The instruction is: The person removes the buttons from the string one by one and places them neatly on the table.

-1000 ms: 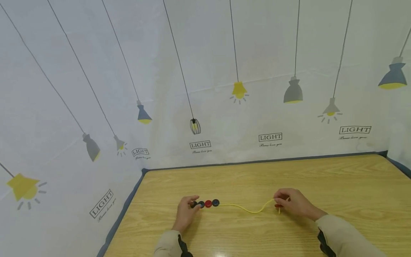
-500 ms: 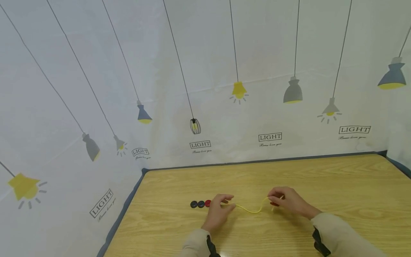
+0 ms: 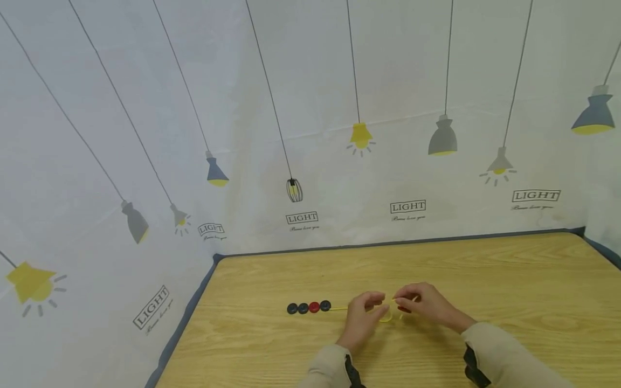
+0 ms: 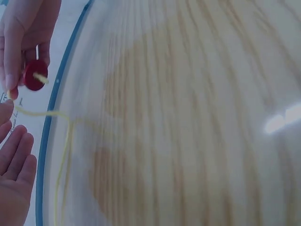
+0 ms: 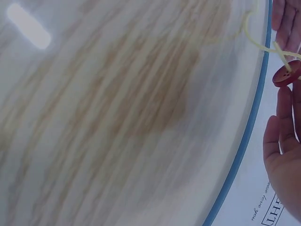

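My right hand (image 3: 432,306) pinches a red button (image 5: 285,74) and the yellow string (image 4: 59,174) beside it. A short string end pokes out through the button's hole. Just to its left, my left hand (image 3: 364,318) hovers with thumb and index finger spread apart, their tips close to the string and to the right fingertips. In the left wrist view the other left fingers are loosely extended. From the left hand the string runs left over the table to a row of buttons: dark ones (image 3: 325,305) and a red one (image 3: 314,307), lying flat side by side.
The wood-grain table (image 3: 271,269) has a blue edge strip (image 3: 339,248) along the wall. Behind and to the left stands a pale wall covering (image 3: 330,172) printed with hanging lamps. Glare shows on the tabletop in both wrist views.
My left hand has left the row of buttons and slid right along the string to the right hand. The right hand, still pinching the red button, has shifted slightly left.
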The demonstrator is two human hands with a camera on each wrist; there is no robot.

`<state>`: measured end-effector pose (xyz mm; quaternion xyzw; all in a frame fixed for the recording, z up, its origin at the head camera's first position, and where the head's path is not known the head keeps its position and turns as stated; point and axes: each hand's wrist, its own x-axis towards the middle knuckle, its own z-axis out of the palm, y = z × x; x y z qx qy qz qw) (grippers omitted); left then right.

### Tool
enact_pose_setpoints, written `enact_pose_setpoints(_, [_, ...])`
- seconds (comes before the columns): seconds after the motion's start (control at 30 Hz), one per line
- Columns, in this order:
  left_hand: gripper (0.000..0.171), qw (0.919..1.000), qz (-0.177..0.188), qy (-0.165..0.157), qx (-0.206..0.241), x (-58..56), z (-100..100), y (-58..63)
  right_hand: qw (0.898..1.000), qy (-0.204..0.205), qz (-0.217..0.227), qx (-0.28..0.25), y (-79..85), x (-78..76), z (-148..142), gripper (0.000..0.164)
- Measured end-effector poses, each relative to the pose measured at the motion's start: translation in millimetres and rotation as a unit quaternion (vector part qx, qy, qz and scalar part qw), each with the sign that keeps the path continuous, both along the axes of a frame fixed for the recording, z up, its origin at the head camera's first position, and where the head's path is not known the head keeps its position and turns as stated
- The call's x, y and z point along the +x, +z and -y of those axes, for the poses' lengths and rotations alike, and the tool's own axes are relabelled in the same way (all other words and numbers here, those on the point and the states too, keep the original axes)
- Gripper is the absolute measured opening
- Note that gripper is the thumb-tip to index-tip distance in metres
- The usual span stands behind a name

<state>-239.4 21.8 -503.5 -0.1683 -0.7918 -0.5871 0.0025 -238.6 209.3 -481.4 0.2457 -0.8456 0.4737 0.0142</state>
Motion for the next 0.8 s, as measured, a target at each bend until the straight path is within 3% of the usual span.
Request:
enact_pose_setpoints(0.17, [0.017, 0.9995, -0.008, 0.016, 0.026, 2.0, -8, -0.6, 0.999, -0.022, -0.021, 0.012, -0.3, -0.2, 5, 0.016])
enact_pose_setpoints(0.33, [0.011, 0.9994, -0.008, 0.028, 0.016, 2.6, -8, -1.5, 0.999, -0.038, -0.029, 0.013, 1.0, -0.7, 8, 0.015])
enact_pose_setpoints(0.57, [0.013, 0.9991, -0.023, 0.031, 0.019, 3.1, -9, 2.8, 0.998, -0.059, -0.007, 0.026, -0.3, -1.2, 10, 0.012])
enact_pose_setpoints(0.8, [0.013, 0.9989, -0.01, 0.03, 0.033, 4.6, -14, 8.5, 0.998, -0.063, 0.001, 0.027, -4.3, -2.0, 16, 0.015])
